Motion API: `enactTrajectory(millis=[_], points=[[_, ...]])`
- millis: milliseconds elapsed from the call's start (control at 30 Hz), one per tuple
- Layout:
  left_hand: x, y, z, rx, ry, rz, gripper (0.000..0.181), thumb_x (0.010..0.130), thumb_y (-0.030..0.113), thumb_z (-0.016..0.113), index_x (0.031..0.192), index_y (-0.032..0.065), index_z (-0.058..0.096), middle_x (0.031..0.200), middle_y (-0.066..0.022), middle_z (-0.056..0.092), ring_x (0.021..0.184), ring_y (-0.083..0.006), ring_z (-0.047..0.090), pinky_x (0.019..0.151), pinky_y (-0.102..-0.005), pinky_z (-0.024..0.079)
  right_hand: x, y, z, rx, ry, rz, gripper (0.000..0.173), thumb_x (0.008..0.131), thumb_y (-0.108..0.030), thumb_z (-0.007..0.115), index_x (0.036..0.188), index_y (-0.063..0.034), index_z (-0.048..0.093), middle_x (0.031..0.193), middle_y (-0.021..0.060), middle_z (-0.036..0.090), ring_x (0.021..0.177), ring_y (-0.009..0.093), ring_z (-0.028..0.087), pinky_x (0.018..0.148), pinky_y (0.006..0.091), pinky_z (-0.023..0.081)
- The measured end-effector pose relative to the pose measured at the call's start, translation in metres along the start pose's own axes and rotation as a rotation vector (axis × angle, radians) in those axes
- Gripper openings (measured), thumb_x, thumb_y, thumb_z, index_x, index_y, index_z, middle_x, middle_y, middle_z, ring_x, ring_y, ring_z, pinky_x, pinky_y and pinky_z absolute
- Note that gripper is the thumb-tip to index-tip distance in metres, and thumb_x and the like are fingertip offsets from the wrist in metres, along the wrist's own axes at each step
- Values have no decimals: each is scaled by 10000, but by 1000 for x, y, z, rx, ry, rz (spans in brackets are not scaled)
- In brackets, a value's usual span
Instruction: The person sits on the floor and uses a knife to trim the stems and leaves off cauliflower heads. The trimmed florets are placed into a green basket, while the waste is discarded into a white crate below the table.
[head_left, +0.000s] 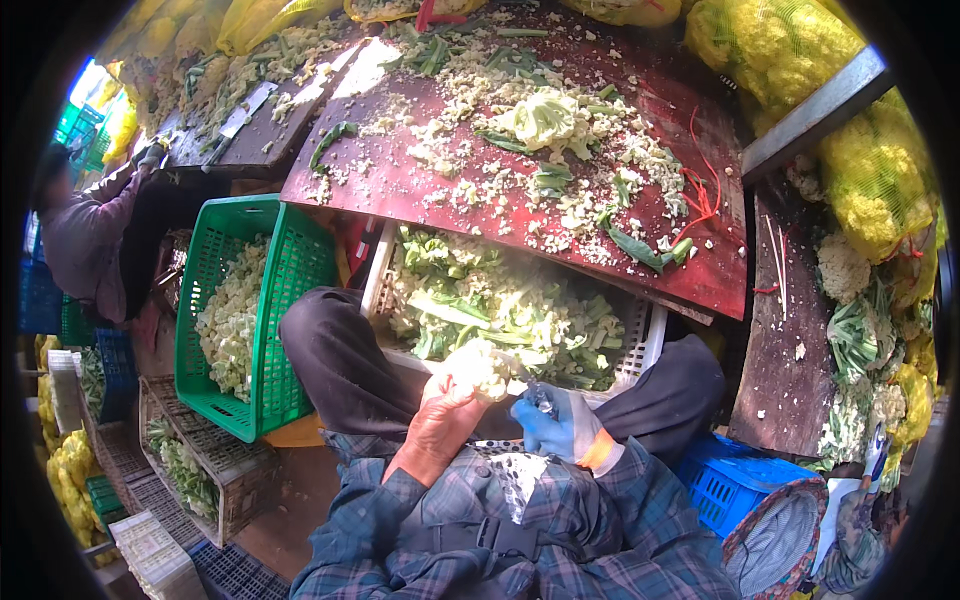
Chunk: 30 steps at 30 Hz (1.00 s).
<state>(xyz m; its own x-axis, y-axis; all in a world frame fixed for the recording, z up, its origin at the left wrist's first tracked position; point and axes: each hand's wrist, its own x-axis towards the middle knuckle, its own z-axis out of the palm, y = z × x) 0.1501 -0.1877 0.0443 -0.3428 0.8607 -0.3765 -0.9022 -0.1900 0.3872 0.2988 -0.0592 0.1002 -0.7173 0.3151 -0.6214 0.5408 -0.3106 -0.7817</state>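
My bare left hand (445, 420) grips a piece of cauliflower (480, 369) above the near rim of a white plastic crate (651, 337). My right hand (559, 424), in a blue and grey work glove with an orange cuff band, is closed around what looks like a small knife (546, 402). Its dark blade is partly hidden against the cauliflower. Beneath both hands, the crate between my knees holds cauliflower leaves, stems and scraps (510, 307). To the left stands a green plastic crate (268, 315) with cut cauliflower florets (232, 330) in it.
A red board table (360, 165) ahead bears crumbs, leaves, red string (703, 199) and a cauliflower head (541, 120). Yellow net bags (780, 52) of cauliflower and a metal bar (814, 112) stand right. A blue crate (720, 480) is near my right hip. Another person (90, 240) sits left.
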Motion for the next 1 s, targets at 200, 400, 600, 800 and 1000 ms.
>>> enactTrajectory(millis=[200, 400, 600, 800, 1000], points=[[-6, -2, -3, -6, -38, -44, 574, 772, 91, 748, 1268, -13, 478, 1201, -121, 587, 1167, -266, 535, 1025, -428, 410, 17, 26, 0, 176, 27, 1, 237, 912, -228, 564, 942, 5, 595, 601, 29, 566, 528, 99, 572, 464, 253, 436], [-5, 2, 5, -11, 31, -8, 642, 781, 113, 744, 1327, 20, 421, 1273, -121, 539, 1197, -260, 511, 1030, -450, 402, 4, 17, -12, 113, 113, -68, 267, 912, -266, 577, 922, -2, 612, 572, 62, 589, 492, 107, 556, 460, 246, 434], [-7, 2, 1, 77, 69, -68, 611, 771, 123, 751, 1294, 46, 444, 1218, -80, 571, 1144, -229, 546, 990, -409, 431, 5, 16, 17, -256, 21, -161, 214, 908, -227, 591, 926, -15, 612, 605, 36, 595, 528, 110, 576, 504, 291, 462], [-9, -1, 12, 75, 82, 12, 640, 764, 137, 757, 1311, 65, 431, 1172, -73, 585, 1066, -218, 573, 931, -407, 460, 22, 38, -7, 108, 261, 65, 274, 907, -272, 566, 910, -3, 616, 587, 58, 582, 490, 98, 549, 414, 235, 391], [-4, -1, 12, 129, 114, 52, 626, 759, 54, 741, 1299, 44, 426, 1185, -103, 570, 1127, -238, 555, 1008, -434, 422, 5, 21, 11, -121, 129, -95, 229, 910, -249, 566, 938, -25, 606, 606, 41, 615, 550, 100, 602, 514, 250, 468]])
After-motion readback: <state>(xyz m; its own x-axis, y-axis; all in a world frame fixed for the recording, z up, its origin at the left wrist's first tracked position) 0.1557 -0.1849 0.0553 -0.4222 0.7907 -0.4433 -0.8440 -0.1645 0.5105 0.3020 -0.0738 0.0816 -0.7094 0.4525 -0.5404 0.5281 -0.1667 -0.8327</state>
